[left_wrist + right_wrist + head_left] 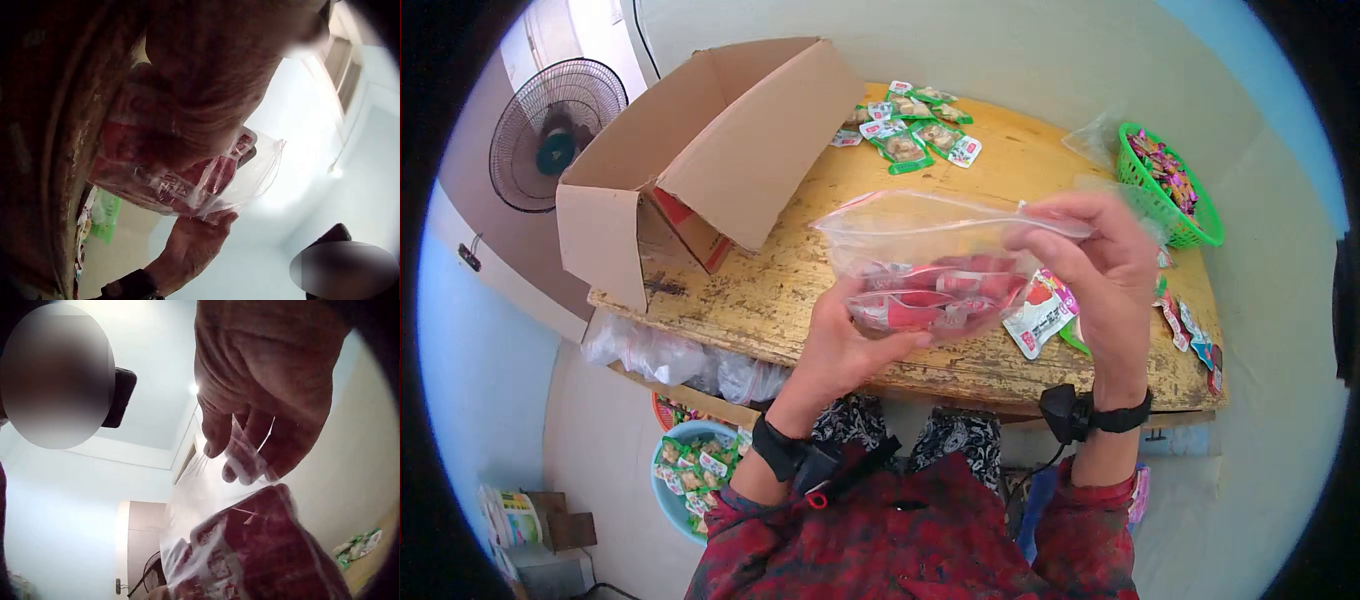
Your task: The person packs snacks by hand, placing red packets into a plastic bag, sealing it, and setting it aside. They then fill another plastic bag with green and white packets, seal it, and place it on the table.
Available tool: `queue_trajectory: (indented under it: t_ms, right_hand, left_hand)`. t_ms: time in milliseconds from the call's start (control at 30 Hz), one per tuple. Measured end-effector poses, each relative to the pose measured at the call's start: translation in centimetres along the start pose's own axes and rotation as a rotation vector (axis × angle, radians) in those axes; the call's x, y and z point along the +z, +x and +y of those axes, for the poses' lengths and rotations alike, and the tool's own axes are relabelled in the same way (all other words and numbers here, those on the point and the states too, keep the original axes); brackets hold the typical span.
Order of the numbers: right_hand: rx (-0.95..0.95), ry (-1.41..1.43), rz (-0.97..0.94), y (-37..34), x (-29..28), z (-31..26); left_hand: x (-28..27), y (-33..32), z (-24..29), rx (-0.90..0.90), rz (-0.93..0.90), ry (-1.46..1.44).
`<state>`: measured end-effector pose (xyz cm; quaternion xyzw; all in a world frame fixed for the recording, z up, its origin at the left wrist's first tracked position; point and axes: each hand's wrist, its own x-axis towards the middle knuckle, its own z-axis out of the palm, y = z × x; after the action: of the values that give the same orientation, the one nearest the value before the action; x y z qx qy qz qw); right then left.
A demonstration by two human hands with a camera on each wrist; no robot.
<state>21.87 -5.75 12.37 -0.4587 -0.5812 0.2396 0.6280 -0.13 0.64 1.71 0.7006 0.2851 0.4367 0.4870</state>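
Plastic bag: clear zip-top pouch [880, 235] with a red line along its mouth, held up over the near part of the table, its upper part see-through.
Red contents: several glossy red packets with pale print [935, 305], lying together in the lower part of the pouch.
Left hand: bare hand [837, 342] at the lower left of the pouch, thumb along the front, the other fingers largely hidden behind; grip closed round the filled part.
Right hand: bare hand [1108, 250] at the upper right corner of the pouch; thumb and fingers pinch the film near the mouth, with no more than the film between them.
White packet: flat printed sachet with pink and red [1040, 315], on the table just beside the pouch, a green item partly under it.
Wooden table: worn yellow top with dark scuffs [745, 300].
Cardboard box: large brown carton, flaps open [770, 145], at the table's left.
Green packets: clear-fronted sachets with pale contents [903, 148], in a loose pile toward the wall.
Green basket: perforated plastic [1175, 222], holding purple-wrapped pieces [1165, 175], at the far right.
Blue basin: round, on the floor [658, 490], filled with more green-and-white sachets [700, 465].
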Motion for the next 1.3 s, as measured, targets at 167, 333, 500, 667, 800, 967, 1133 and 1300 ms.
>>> queue_trajectory:
  t_ms: [167, 333, 500, 667, 800, 967, 1133, 1300]
  right_hand:
    - [-0.121, -0.194, 0.008, 0.3, -1.0, -0.6]
    - [-0.111, -0.143, -0.006, 0.8, -1.6, 0.7]
    - [0.004, -0.049, 0.022, -0.1, -1.2, -0.3]
    - [-0.074, 0.078, 0.01, 1.1, -0.9, 0.6]
    - [-0.051, 0.08, -0.03, 2.3, -1.6, 1.2]
    - [-0.039, 0.046, -0.046, 3.3, -3.1, 1.6]
    - [-0.098, 0.022, -0.04, 3.8, -4.2, 1.2]
    - [-0.195, -0.027, -0.006, 6.4, -4.5, 0.4]
  left_hand:
    - [-0.3, 0.2, 0.3, 0.02, -0.026, -0.042]
    - [0.1, 0.3, -0.9, -0.081, -0.01, -0.124]
    - [-0.1, 0.2, -1.4, -0.011, -0.006, -0.083]
    - [-0.2, 1.4, 1.6, 0.047, 0.034, -0.162]
    - [-1.4, 2.8, 3.6, 0.109, 0.067, -0.235]
    - [-3.1, 4.9, 3.9, 0.185, 0.029, -0.141]
    - [-3.5, 7.3, 5.7, 0.249, -0.021, -0.139]
    - [-4.0, 11.4, 8.5, 0.341, 0.019, -0.058]
